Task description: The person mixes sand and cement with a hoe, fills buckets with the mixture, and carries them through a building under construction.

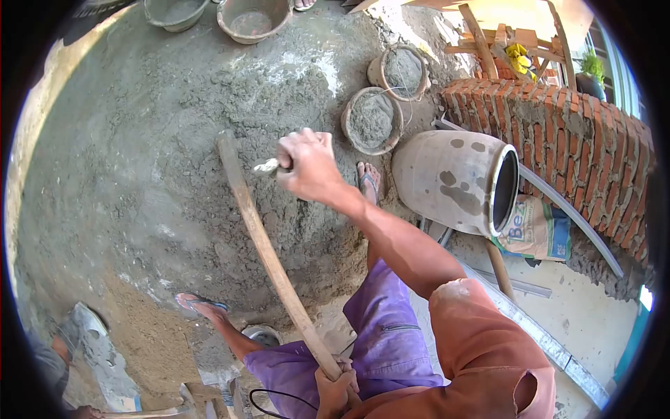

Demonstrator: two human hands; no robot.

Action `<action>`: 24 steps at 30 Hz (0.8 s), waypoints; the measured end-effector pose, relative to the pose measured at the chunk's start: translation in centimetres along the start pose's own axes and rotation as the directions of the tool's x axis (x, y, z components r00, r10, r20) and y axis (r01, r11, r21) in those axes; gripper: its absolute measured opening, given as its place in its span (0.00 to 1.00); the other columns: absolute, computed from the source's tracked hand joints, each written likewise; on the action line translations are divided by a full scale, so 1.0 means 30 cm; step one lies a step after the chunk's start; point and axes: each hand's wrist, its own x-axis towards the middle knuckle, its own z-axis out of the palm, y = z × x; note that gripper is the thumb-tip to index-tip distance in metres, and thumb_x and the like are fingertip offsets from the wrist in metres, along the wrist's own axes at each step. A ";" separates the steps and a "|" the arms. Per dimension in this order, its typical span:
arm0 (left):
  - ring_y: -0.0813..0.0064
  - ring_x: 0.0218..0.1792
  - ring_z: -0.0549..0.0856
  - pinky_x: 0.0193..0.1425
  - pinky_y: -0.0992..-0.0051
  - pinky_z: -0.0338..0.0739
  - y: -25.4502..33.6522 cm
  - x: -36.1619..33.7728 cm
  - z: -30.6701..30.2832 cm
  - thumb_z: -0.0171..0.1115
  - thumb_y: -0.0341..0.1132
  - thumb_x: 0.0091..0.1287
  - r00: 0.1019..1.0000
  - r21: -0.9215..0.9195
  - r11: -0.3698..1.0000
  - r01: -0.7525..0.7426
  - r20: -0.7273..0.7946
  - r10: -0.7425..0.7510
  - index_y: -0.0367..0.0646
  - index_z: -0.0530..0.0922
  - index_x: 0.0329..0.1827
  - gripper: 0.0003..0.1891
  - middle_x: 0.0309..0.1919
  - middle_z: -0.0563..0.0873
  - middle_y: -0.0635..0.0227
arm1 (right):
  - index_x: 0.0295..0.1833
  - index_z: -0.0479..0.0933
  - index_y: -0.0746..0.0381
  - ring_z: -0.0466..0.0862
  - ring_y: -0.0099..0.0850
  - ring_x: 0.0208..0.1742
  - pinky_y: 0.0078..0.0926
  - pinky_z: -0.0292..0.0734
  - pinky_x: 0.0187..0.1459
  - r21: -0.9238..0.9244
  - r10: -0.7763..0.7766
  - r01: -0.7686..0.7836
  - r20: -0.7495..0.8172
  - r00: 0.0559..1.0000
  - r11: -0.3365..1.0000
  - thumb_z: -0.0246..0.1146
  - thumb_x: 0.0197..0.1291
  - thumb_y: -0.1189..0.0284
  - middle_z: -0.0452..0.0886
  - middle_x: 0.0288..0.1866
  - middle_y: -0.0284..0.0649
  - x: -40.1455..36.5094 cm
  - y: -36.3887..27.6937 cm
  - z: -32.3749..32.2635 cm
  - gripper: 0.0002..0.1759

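My left hand (338, 387) is closed around the lower end of a long wooden handle (269, 255), close to my lap. The handle slants up and away over the wet grey mortar (209, 195); no tool head shows at its far end. My right hand (305, 165) is held out above the mortar, fingers curled into a fist. A short whitish twisted piece (265, 166), like rope, sticks out of this fist. Just beyond the right hand stands a bucket of mortar (371, 120), with a second filled bucket (403, 72) behind it.
A large clay jar (453, 181) lies on its side to the right, before a curved brick wall (558, 140). A printed sack (534, 230) and metal channels (530, 321) lie near it. Two tubs (252, 17) stand at the top. Another person's arm (61, 349) shows at lower left.
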 end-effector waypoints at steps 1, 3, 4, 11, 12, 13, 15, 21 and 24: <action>0.76 0.13 0.73 0.14 0.75 0.70 0.011 -0.002 0.005 0.55 0.15 0.56 1.000 0.002 1.000 -0.009 -0.011 0.009 0.31 0.72 0.43 0.12 0.21 0.73 0.66 | 0.30 0.72 0.57 0.72 0.33 0.45 0.38 0.60 0.57 -0.003 0.079 -0.080 -0.164 0.983 0.997 0.64 0.46 0.76 0.75 0.32 0.35 -0.051 0.133 -0.100 0.07; 0.76 0.13 0.73 0.14 0.75 0.71 0.021 -0.002 0.018 0.56 0.15 0.55 0.999 0.023 0.999 0.022 -0.050 -0.021 0.31 0.72 0.43 0.12 0.19 0.73 0.65 | 0.32 0.73 0.57 0.74 0.35 0.45 0.37 0.60 0.54 -0.104 0.230 -0.286 -0.367 0.901 0.953 0.65 0.47 0.74 0.77 0.34 0.36 -0.129 0.442 -0.284 0.07; 0.77 0.13 0.73 0.15 0.74 0.72 0.015 -0.004 0.013 0.56 0.15 0.55 0.998 -0.019 0.999 0.030 -0.061 -0.031 0.31 0.72 0.44 0.13 0.19 0.74 0.65 | 0.34 0.75 0.57 0.75 0.38 0.46 0.39 0.61 0.54 -0.169 0.309 -0.409 -0.422 0.852 0.897 0.66 0.47 0.72 0.79 0.36 0.37 -0.152 0.602 -0.366 0.08; 0.78 0.14 0.75 0.18 0.77 0.72 0.012 -0.009 0.017 0.58 0.17 0.59 0.997 -0.003 0.999 0.049 -0.057 -0.049 0.31 0.73 0.45 0.11 0.20 0.74 0.69 | 0.49 0.77 0.60 0.78 0.48 0.52 0.52 0.71 0.54 -0.404 0.384 -0.594 -0.490 0.783 0.695 0.65 0.58 0.62 0.76 0.49 0.53 -0.138 1.035 -0.392 0.17; 0.78 0.15 0.76 0.18 0.78 0.72 0.007 -0.001 0.016 0.58 0.17 0.60 0.999 0.013 0.999 0.043 -0.033 -0.042 0.31 0.73 0.45 0.11 0.21 0.74 0.70 | 0.47 0.77 0.62 0.79 0.49 0.49 0.49 0.73 0.52 -0.324 0.355 -0.502 -0.417 0.837 0.802 0.66 0.58 0.60 0.78 0.46 0.52 -0.105 0.980 -0.307 0.18; 0.79 0.15 0.76 0.18 0.78 0.72 -0.002 0.004 0.008 0.58 0.17 0.60 0.999 0.028 0.999 0.036 -0.004 -0.036 0.31 0.74 0.45 0.11 0.21 0.74 0.70 | 0.47 0.78 0.66 0.82 0.51 0.45 0.42 0.77 0.49 -0.054 0.342 -0.372 -0.293 0.893 0.926 0.68 0.59 0.56 0.81 0.41 0.53 -0.065 0.913 -0.185 0.23; 0.81 0.16 0.76 0.19 0.79 0.73 -0.038 -0.014 -0.035 0.58 0.18 0.61 0.999 0.021 0.999 0.041 -0.016 -0.040 0.32 0.74 0.44 0.09 0.21 0.74 0.71 | 0.55 0.75 0.74 0.84 0.45 0.53 0.39 0.78 0.53 0.338 0.488 -0.509 0.151 0.860 0.792 0.60 0.62 0.42 0.82 0.52 0.60 -0.023 0.557 0.059 0.40; 0.77 0.18 0.77 0.24 0.74 0.76 -0.303 0.027 -0.334 0.61 0.23 0.58 0.984 0.376 0.920 0.106 -0.175 -0.041 0.34 0.76 0.43 0.10 0.25 0.78 0.69 | 0.59 0.65 0.67 0.81 0.27 0.25 0.28 0.80 0.27 0.736 0.411 -0.652 0.545 0.731 0.184 0.69 0.62 0.57 0.81 0.36 0.44 -0.117 -0.135 0.676 0.32; 0.65 0.25 0.84 0.35 0.68 0.80 -0.391 0.050 -0.370 0.62 0.27 0.56 0.966 0.558 0.829 0.040 -0.233 0.109 0.35 0.77 0.44 0.12 0.28 0.83 0.62 | 0.42 0.69 0.63 0.73 0.21 0.18 0.22 0.71 0.18 0.746 0.490 -0.627 0.469 0.735 0.226 0.71 0.58 0.72 0.74 0.23 0.31 -0.199 -0.137 0.640 0.16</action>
